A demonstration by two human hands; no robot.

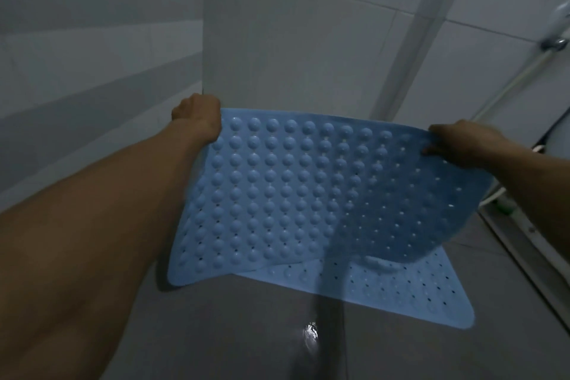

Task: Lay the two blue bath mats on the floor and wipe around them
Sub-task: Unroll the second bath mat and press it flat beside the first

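- The left hand [197,117] is clenched on the top left corner of a blue bath mat [277,188], suction cups facing the camera.
- The right hand [456,142] pinches the top right corner; its fingertips are hidden behind the mat.
- The held mat hangs above the grey floor [246,333], covering most of a second blue mat [416,293] lying flat.
- Tiled walls [293,40] rise behind, dim and blurred.

I'm in a bathroom. Above the wet grey floor [253,333] rise tiled walls [293,40]. A shower hose [512,83] hangs right of them.
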